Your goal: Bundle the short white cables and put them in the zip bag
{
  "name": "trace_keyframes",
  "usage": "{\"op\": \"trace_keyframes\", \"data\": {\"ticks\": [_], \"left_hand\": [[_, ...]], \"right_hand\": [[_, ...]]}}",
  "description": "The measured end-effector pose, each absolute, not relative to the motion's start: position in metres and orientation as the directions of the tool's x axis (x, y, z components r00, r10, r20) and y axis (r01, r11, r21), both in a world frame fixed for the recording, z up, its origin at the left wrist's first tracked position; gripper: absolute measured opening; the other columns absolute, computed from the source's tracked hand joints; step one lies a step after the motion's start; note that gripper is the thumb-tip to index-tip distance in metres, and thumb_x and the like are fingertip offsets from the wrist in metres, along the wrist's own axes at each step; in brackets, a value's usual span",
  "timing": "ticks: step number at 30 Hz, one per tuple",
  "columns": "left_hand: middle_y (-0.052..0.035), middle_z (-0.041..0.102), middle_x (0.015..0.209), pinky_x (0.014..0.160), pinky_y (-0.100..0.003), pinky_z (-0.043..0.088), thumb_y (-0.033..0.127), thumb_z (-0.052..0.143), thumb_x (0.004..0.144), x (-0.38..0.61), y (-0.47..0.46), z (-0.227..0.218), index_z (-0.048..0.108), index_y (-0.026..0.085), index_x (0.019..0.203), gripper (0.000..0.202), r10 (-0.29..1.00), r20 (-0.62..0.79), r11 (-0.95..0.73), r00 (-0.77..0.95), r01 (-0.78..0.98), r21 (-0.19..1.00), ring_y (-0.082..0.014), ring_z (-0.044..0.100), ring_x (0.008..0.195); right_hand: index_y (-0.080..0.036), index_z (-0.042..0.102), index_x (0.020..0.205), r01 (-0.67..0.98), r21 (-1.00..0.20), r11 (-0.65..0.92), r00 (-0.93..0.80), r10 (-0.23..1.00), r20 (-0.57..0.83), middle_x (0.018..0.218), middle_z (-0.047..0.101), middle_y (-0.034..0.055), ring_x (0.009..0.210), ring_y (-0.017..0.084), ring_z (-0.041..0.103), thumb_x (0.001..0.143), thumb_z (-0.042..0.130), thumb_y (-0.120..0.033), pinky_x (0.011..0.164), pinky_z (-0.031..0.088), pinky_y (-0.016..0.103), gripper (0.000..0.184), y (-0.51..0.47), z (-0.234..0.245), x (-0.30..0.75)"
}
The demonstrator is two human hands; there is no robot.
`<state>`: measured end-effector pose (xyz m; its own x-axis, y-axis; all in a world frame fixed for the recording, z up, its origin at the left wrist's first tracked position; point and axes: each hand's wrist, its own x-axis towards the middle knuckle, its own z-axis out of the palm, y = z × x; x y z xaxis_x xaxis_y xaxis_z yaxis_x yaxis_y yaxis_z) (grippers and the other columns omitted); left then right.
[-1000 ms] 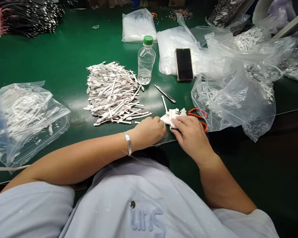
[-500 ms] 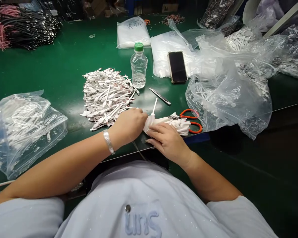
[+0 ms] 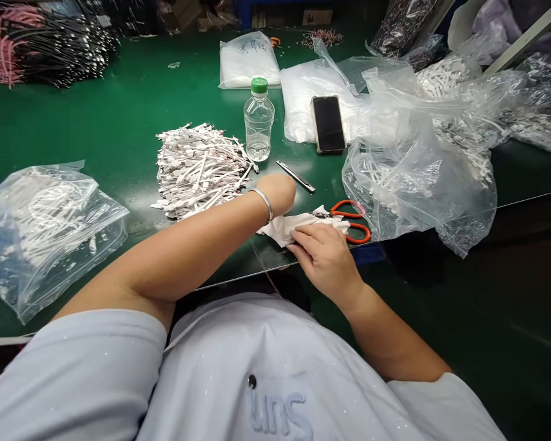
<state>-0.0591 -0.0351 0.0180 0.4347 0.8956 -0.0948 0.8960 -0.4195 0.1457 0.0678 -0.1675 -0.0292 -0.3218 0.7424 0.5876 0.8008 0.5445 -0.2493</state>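
Observation:
My left hand is bent forward over the table, above the left end of a crumpled white cloth. Its fingers are hidden behind the back of the hand, so what it holds does not show. My right hand lies on the cloth near the table edge, fingers and thumb closed on it. Orange-handled scissors lie partly under the cloth, just beyond my right hand. A pile of short white cables spreads to the left of my left hand. Past that hand lies a slim cutter-like tool.
A bottle with a green cap stands behind the pile. A phone rests on plastic bags. Bags of white cables lie at left and right. Black and pink cables are heaped at the far left.
My left hand has moved right and forward, its wrist turning so the fingers no longer show. The white stick-like piece that stood up from the cloth is out of sight. My right hand stays on the cloth.

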Motion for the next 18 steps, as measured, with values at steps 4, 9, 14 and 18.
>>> {"op": "trace_keyframes", "data": {"ticks": [4, 9, 14, 18], "left_hand": [[-0.0160, 0.070, 0.092, 0.077, -0.030, 0.048, 0.007, 0.057, 0.070, -0.070, -0.031, 0.030, 0.072, 0.007, 0.095, 0.029, 0.901, -0.104, -0.414, 0.421, 0.906, 0.084, -0.0269, 0.066, 0.092], [-0.0139, 0.065, 0.090, 0.073, -0.033, 0.045, 0.002, 0.042, 0.079, -0.082, -0.064, 0.035, 0.067, 0.010, 0.095, 0.031, 0.842, 0.202, -0.517, 0.501, 0.856, 0.030, -0.0243, 0.062, 0.087], [-0.0133, 0.062, 0.082, 0.070, -0.035, 0.043, 0.008, 0.044, 0.085, -0.085, -0.108, 0.002, 0.065, 0.011, 0.084, 0.022, 0.609, 0.057, -0.792, 0.791, 0.610, -0.007, -0.0246, 0.057, 0.079], [-0.0140, 0.063, 0.092, 0.073, -0.036, 0.044, 0.010, 0.043, 0.089, -0.099, -0.122, -0.013, 0.061, 0.006, 0.102, 0.023, 0.577, 0.080, -0.814, 0.813, 0.581, -0.022, -0.0238, 0.054, 0.081]], "right_hand": [[-0.018, 0.070, 0.097, 0.866, -0.283, 0.413, -0.155, 0.758, 0.633, 0.102, 0.071, 0.0104, 0.096, 0.025, 0.061, 0.089, 0.057, -0.022, 0.091, 0.045, 0.042, 0.017, -0.154, -0.027, 0.096], [-0.018, 0.072, 0.095, 0.888, -0.334, 0.317, -0.158, 0.890, 0.427, 0.101, 0.071, 0.0094, 0.097, 0.029, 0.061, 0.083, 0.063, -0.028, 0.089, 0.044, 0.045, 0.018, -0.125, -0.033, 0.139], [-0.018, 0.069, 0.083, 0.886, -0.288, 0.363, -0.253, 0.900, 0.354, 0.089, 0.069, 0.0093, 0.089, 0.026, 0.060, 0.087, 0.053, -0.026, 0.085, 0.045, 0.041, 0.019, -0.110, -0.039, 0.150], [-0.018, 0.065, 0.075, 0.945, -0.207, 0.253, -0.163, 0.913, 0.375, 0.079, 0.064, 0.0107, 0.083, 0.027, 0.057, 0.087, 0.050, -0.024, 0.080, 0.044, 0.041, 0.020, -0.110, -0.039, 0.154]]}}
